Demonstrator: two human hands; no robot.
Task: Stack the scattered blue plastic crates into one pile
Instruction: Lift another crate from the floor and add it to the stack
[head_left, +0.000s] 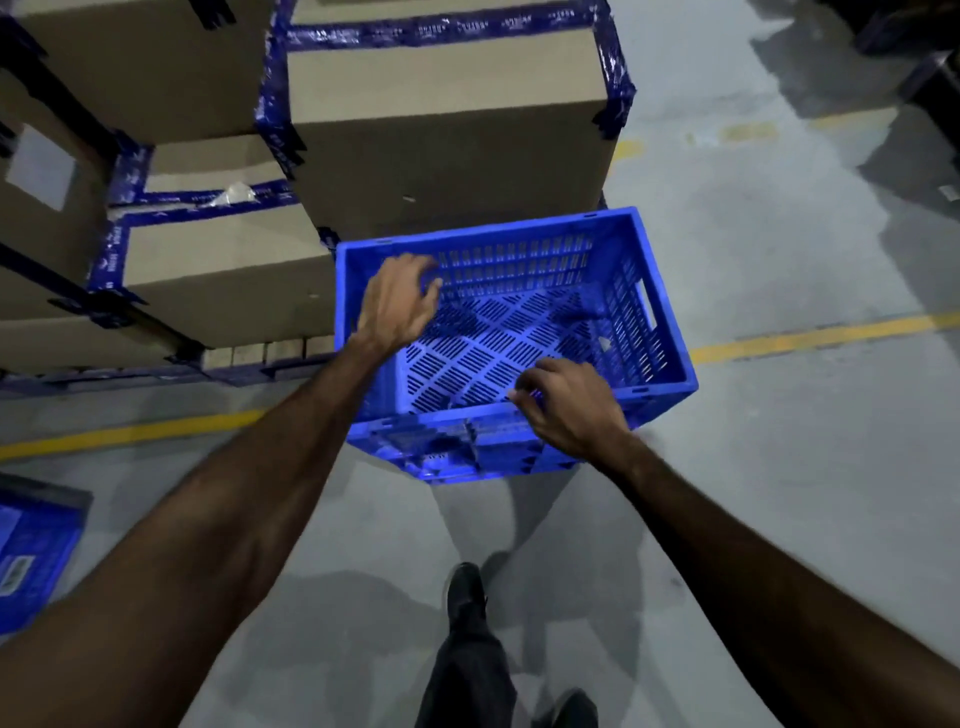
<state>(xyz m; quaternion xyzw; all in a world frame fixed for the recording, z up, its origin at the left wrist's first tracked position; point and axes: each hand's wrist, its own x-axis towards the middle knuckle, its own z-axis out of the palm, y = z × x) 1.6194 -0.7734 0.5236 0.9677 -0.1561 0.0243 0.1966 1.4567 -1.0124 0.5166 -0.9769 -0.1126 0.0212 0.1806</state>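
A blue slotted plastic crate (639, 312) stands upright in front of me, mouth up and empty, against a tall cardboard box. Below its near wall more blue plastic (467, 457) shows; I cannot tell whether that is another crate under it. My left hand (397, 306) hovers over the crate's far-left corner, fingers apart and curled, holding nothing. Over the near rim is my right hand (569, 405), with loosely bent fingers pointing left, close to the rim but not wrapped around it. The edge of a second blue crate (36, 551) shows at lower left.
Stacked cardboard boxes (447, 130) sealed with blue tape fill the left and back, on a pallet (249, 358). A yellow line (810, 338) crosses the grey concrete floor. My dark shoe and trouser leg (467, 623) are below the crate. Dark objects (924, 62) stand at top right.
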